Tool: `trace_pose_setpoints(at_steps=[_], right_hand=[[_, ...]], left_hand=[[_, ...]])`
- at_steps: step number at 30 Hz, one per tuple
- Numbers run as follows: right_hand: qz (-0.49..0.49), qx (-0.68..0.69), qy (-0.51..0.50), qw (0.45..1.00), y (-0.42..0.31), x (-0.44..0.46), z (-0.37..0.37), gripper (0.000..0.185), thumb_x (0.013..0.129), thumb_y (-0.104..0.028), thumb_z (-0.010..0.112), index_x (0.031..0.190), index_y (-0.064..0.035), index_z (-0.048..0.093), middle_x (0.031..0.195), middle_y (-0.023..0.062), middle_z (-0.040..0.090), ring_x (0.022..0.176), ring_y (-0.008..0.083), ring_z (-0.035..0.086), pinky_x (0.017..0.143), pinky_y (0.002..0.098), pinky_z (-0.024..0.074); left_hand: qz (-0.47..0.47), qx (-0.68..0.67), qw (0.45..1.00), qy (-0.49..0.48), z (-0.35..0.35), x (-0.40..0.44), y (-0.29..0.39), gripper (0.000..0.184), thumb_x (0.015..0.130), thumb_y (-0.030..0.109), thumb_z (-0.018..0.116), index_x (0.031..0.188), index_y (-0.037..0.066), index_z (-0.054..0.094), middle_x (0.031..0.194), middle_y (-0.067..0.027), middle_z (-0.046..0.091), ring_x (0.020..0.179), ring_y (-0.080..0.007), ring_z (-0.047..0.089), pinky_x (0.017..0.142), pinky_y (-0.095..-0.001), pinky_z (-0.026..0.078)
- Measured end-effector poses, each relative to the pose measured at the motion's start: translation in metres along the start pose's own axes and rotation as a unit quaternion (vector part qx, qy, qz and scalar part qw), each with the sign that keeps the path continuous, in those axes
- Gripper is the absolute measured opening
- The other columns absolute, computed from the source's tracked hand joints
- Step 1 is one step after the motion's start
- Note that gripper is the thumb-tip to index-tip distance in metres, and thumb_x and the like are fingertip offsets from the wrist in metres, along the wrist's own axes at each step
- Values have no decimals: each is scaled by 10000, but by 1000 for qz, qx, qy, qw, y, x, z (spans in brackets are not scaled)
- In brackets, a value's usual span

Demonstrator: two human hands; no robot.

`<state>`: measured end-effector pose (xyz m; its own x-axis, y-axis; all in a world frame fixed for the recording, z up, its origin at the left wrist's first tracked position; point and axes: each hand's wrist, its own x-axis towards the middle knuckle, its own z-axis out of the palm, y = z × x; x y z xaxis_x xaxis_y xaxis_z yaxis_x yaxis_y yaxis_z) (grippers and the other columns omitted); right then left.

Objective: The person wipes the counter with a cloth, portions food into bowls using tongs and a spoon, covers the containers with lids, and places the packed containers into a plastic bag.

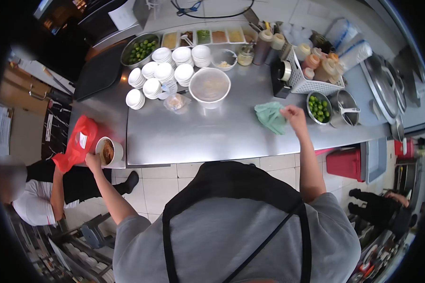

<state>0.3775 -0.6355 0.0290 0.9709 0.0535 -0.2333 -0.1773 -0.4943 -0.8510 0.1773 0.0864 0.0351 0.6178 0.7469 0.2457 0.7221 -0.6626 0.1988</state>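
Observation:
At the left end of the steel counter, my left hand (pixel 93 161) is closed on the side of a white tub (pixel 116 152) with brown food inside. A red plastic bag (pixel 83 137) lies right beside the tub, and a co-worker's hand (pixel 59 165) is at its lower edge. Over the right part of the counter, my right hand (pixel 295 116) pinches the corner of a crumpled green cloth (pixel 271 118). The cloth rests on the steel surface.
Stacks of small white cups (pixel 164 72), a large lidded tub (pixel 209 86) and a small plastic bag (pixel 176 102) stand at centre-left. Bowls of green limes (pixel 319 108) and a white basket of sauce bottles (pixel 316 85) line the right. A co-worker (pixel 38 200) is at the left.

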Motion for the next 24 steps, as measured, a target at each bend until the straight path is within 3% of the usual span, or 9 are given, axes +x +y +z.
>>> trace_pose_setpoints(at_steps=[1, 3, 4, 6, 8, 14, 17, 19, 24], right_hand=[[4, 2, 6, 1000, -11, -7, -10, 146, 759, -170, 606, 678, -66, 544, 922, 10, 592, 804, 119, 521, 671, 256, 407], [-120, 244, -3, 962, -27, -17, -22, 154, 796, -199, 587, 728, -76, 524, 1067, 3, 526, 797, 78, 480, 693, 220, 380], [-118, 246, 0, 962, -25, -14, -24, 154, 796, -199, 587, 728, -76, 524, 1067, 3, 526, 797, 78, 480, 693, 220, 380], [-167, 171, 52, 970, -20, -6, -28, 153, 803, -208, 578, 781, -71, 513, 1147, 8, 464, 812, 90, 475, 719, 222, 377], [-92, 182, 14, 979, -31, -9, -27, 141, 819, -194, 553, 858, -73, 491, 1067, 16, 506, 824, 87, 472, 724, 225, 376], [-277, -2, 13, 961, -11, 27, 23, 150, 817, -132, 499, 927, -35, 465, 862, 98, 542, 775, 192, 517, 730, 290, 402], [-263, -18, -33, 964, -16, 30, 47, 130, 781, -61, 500, 910, -45, 493, 854, 108, 554, 795, 216, 532, 733, 302, 408], [-313, 6, -150, 938, -19, 23, 50, 155, 735, -6, 502, 874, -59, 546, 844, 103, 566, 810, 226, 542, 726, 312, 415], [-331, -99, -165, 924, -13, 22, 29, 199, 666, 22, 513, 797, -82, 621, 838, 107, 577, 832, 256, 545, 734, 318, 420]], left_hand=[[7, -1, 1000, -2, -12, -8, 21, 218, 613, 104, 629, 812, 14, 623, 761, -217, 591, 770, -363, 579, 682, -423, 458], [88, -36, 994, -54, -29, -31, 67, 239, 621, 91, 623, 848, 16, 620, 761, -223, 584, 766, -352, 582, 671, -413, 455], [140, -96, 983, -69, -21, -40, 86, 248, 637, 95, 608, 875, 26, 617, 764, -216, 582, 768, -342, 583, 671, -404, 453], [200, -81, 968, -125, -26, -79, 166, 231, 662, 119, 583, 875, 37, 625, 776, -197, 589, 749, -337, 583, 659, -382, 456], [274, -140, 933, -185, -8, -119, 238, 210, 670, 89, 571, 868, 53, 632, 780, -186, 591, 733, -329, 582, 656, -383, 454], [523, -141, 803, -247, 31, -222, 414, 144, 697, 101, 574, 814, 48, 638, 771, -174, 595, 747, -334, 569, 687, -410, 444], [568, -160, 772, -235, 33, -250, 457, 136, 682, 99, 585, 794, 47, 643, 747, -179, 593, 723, -338, 573, 674, -412, 452], [560, -154, 780, -232, 36, -254, 473, 129, 674, 100, 592, 778, 45, 644, 728, -182, 591, 712, -339, 575, 666, -409, 457], [533, -161, 802, -218, 51, -255, 479, 108, 660, 101, 606, 735, 32, 643, 686, -186, 586, 690, -343, 575, 654, -406, 463]])
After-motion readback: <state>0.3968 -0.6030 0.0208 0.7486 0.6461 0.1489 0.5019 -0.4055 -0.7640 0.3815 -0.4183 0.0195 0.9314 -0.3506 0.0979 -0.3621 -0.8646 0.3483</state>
